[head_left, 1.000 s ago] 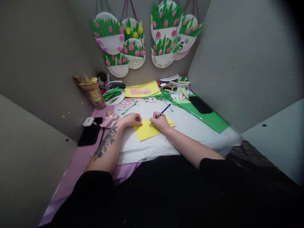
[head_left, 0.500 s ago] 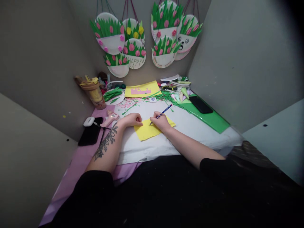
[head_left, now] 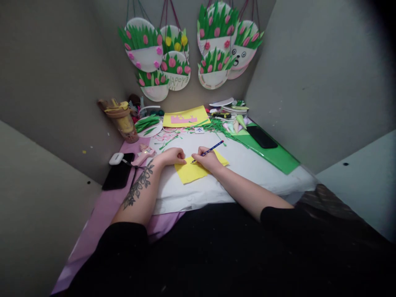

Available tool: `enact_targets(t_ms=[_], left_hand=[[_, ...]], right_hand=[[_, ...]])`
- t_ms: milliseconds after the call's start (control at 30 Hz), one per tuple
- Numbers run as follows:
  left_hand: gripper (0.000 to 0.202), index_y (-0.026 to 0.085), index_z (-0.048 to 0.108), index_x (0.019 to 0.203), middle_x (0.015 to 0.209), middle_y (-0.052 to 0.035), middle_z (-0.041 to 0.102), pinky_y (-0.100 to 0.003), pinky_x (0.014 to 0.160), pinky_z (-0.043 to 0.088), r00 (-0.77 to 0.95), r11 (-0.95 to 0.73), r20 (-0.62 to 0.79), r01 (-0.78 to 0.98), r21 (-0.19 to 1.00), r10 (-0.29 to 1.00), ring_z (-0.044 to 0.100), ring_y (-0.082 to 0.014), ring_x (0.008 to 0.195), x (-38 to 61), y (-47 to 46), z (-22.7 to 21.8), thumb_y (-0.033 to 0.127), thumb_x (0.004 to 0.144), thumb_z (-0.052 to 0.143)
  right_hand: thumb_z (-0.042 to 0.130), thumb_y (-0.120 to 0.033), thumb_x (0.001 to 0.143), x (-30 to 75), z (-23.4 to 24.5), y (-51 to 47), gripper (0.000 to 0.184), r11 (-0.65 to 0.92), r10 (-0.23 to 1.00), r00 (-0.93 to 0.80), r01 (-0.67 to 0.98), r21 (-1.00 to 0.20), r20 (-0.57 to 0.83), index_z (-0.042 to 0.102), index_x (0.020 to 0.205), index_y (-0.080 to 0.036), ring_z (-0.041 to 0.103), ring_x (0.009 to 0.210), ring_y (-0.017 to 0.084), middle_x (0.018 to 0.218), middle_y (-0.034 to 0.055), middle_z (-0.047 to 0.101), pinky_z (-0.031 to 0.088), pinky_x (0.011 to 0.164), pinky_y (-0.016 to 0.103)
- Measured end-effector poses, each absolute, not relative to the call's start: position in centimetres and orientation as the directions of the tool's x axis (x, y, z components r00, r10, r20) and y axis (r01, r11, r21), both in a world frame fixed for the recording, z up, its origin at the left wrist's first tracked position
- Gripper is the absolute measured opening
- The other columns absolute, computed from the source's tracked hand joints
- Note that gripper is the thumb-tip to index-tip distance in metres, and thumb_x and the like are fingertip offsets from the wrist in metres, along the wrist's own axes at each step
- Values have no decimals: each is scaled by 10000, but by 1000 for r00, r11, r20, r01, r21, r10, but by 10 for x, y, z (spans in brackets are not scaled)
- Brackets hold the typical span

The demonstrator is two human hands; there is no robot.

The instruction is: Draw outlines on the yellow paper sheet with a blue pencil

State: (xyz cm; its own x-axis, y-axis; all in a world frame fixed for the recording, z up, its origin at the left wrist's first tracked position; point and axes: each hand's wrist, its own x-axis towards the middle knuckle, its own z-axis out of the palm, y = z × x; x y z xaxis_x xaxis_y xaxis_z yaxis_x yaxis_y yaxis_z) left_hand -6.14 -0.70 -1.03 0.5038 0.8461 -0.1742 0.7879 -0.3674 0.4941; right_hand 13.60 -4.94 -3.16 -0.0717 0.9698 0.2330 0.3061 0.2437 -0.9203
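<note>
A sheet of yellow paper (head_left: 198, 172) lies on the white cover in front of me. My right hand (head_left: 208, 159) rests on it, closed round a dark blue pencil (head_left: 215, 146) with a red end. The pencil's tip touches the sheet near its upper left part. At the sheet's left edge is my left hand (head_left: 177, 156), its fingers curled in and its thumb on the paper. Whether it pinches the edge or only presses it down is hard to see.
Green and pink paper scraps (head_left: 213, 125) lie behind my hands. A yellow sheet with pink cut-outs (head_left: 202, 113), a paper plate of green strips (head_left: 148, 124), a cup (head_left: 125, 123), phones (head_left: 262, 137) and a green folder (head_left: 281, 159) surround the white cover (head_left: 247, 175). Decorated plates (head_left: 145, 55) hang above.
My right hand has shifted the pencil tip slightly to the left across the yellow paper, and the pencil leans a little lower. My left hand has stayed in place.
</note>
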Motion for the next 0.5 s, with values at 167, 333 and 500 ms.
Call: enact_targets(t_ms=[167, 333, 500], left_hand=[[333, 177, 619, 824, 740, -5, 638, -215, 532, 385, 504, -365, -176, 787, 497, 846, 557, -134, 636, -62, -6, -12, 447, 633, 642], [342, 177, 620, 826, 754, -10, 647, -219, 535, 384, 510, -376, -171, 786, 491, 843, 561, -135, 635, -62, -5, -13, 459, 634, 637], [347, 175, 618, 833, 756, -10, 643, -217, 533, 379, 511, -377, -179, 789, 485, 840, 557, -135, 638, -62, -7, -10, 461, 636, 631]], right_hand=[[616, -338, 662, 136, -35, -48, 265, 255, 967, -77, 320, -913, 243, 426, 537, -201, 402, 530, 103, 485, -58, 424, 310, 521, 233], [620, -344, 659, 136, -37, -47, 275, 251, 968, -103, 308, -918, 230, 420, 536, -201, 404, 527, 104, 482, -58, 427, 306, 515, 230], [622, -345, 657, 136, -36, -46, 279, 259, 966, -96, 320, -911, 241, 419, 531, -200, 408, 535, 104, 482, -57, 434, 313, 522, 228]])
